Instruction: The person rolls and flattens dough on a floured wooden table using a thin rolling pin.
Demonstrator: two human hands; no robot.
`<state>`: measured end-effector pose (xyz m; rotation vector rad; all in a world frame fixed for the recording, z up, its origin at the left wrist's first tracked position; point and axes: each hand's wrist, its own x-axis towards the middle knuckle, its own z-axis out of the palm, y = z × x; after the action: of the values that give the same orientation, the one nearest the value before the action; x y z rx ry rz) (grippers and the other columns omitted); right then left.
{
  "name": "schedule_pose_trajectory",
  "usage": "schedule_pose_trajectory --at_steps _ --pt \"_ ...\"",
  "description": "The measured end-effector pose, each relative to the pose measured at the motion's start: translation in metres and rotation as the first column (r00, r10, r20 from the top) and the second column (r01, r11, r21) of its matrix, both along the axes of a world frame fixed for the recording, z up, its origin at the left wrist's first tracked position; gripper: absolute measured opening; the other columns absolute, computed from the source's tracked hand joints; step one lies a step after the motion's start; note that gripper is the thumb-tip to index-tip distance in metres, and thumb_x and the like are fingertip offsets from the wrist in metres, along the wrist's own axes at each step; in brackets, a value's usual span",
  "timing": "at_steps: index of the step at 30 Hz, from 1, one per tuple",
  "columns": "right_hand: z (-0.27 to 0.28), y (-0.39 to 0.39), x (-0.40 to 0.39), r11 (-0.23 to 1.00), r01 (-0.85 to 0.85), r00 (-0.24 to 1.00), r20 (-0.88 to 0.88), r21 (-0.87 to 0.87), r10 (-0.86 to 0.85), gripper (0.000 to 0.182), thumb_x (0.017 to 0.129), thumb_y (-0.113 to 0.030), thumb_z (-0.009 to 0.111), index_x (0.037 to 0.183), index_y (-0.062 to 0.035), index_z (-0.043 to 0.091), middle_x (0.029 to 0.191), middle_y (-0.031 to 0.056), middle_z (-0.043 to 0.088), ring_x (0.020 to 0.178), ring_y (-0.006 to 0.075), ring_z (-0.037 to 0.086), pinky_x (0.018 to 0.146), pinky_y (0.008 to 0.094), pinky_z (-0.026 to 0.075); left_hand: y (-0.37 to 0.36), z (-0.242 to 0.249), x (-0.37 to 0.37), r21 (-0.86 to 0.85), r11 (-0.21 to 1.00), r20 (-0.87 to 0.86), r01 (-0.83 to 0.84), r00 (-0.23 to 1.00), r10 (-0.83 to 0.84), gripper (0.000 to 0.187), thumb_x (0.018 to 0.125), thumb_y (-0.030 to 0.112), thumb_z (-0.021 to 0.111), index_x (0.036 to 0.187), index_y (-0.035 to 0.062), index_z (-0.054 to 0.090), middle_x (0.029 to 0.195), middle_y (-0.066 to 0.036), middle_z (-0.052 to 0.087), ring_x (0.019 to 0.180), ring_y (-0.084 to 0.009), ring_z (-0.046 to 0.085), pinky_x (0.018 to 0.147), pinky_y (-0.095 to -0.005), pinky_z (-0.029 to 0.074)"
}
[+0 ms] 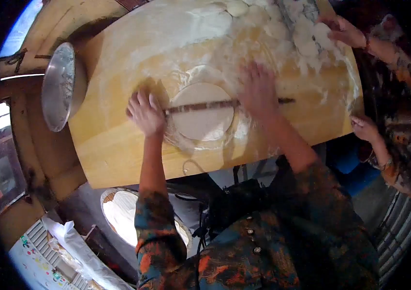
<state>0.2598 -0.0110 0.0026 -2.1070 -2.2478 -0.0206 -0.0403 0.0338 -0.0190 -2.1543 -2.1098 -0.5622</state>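
Observation:
A thin dark rolling pin [200,106] lies across a round, flat sheet of dough [204,126] on a floured wooden board [113,154]. My left hand [146,113] is closed over the pin's left end, just beside the dough. Toward the other end, my right hand [259,94] presses on the pin with its fingers stretched forward and slightly blurred. The pin's tapered right tip sticks out past that hand. Loose flour rings the dough sheet.
A metal basin [56,89] stands at the board's left edge. Several small dough pieces [237,8] lie at the back. On the right, another person's hand [345,33] touches dough pieces; their other hand [365,128] is at the board's edge. Below is a round tray [108,197].

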Motion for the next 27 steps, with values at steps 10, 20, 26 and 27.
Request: schedule_pose_trajectory --at_steps 10,20,26,27 --pt "0.017 -0.072 0.002 0.917 -0.252 0.967 -0.039 -0.308 0.253 0.065 0.084 -0.038 0.06 0.137 -0.0057 0.045 0.141 0.0163 0.043 0.129 0.035 0.039 0.107 0.0524 0.027 -0.101 0.02 -0.003 -0.293 0.942 -0.075 0.163 0.978 -0.192 0.064 0.09 0.036 0.05 0.146 0.0088 0.036 0.151 -0.016 0.034 0.139 -0.0346 0.029 0.112 -0.0504 0.018" --pt "0.02 0.064 0.009 0.923 -0.346 0.938 -0.057 -0.17 0.342 0.038 0.079 -0.027 0.063 0.109 -0.0034 0.057 0.124 0.0167 0.052 0.119 0.0308 0.046 0.098 0.0485 0.034 0.052 0.002 0.036 -0.089 0.959 0.278 0.269 0.931 -0.235 0.037 0.088 0.031 0.06 0.115 0.0065 0.059 0.113 -0.016 0.06 0.098 -0.0337 0.059 0.08 -0.045 0.046" --pt "0.009 -0.059 0.014 0.916 -0.397 0.89 -0.222 0.056 0.399 0.04 0.074 -0.025 0.069 0.105 -0.0029 0.057 0.127 0.019 0.05 0.119 0.0346 0.046 0.103 0.0494 0.033 -0.048 0.049 0.025 -0.551 0.825 0.426 0.123 0.892 0.152 0.023 0.085 0.026 0.064 0.095 0.0054 0.06 0.101 -0.017 0.061 0.086 -0.0351 0.061 0.071 -0.0447 0.047" --pt "0.007 -0.074 0.008 0.932 -0.362 0.906 -0.225 0.028 0.359 0.043 0.075 -0.027 0.068 0.109 -0.0026 0.057 0.128 0.0193 0.049 0.12 0.0351 0.046 0.104 0.0499 0.032 -0.066 0.036 0.014 -0.444 0.891 0.336 0.097 0.94 0.065 0.023 0.087 0.026 0.062 0.097 0.0056 0.059 0.101 -0.017 0.061 0.088 -0.0355 0.059 0.075 -0.0447 0.046"
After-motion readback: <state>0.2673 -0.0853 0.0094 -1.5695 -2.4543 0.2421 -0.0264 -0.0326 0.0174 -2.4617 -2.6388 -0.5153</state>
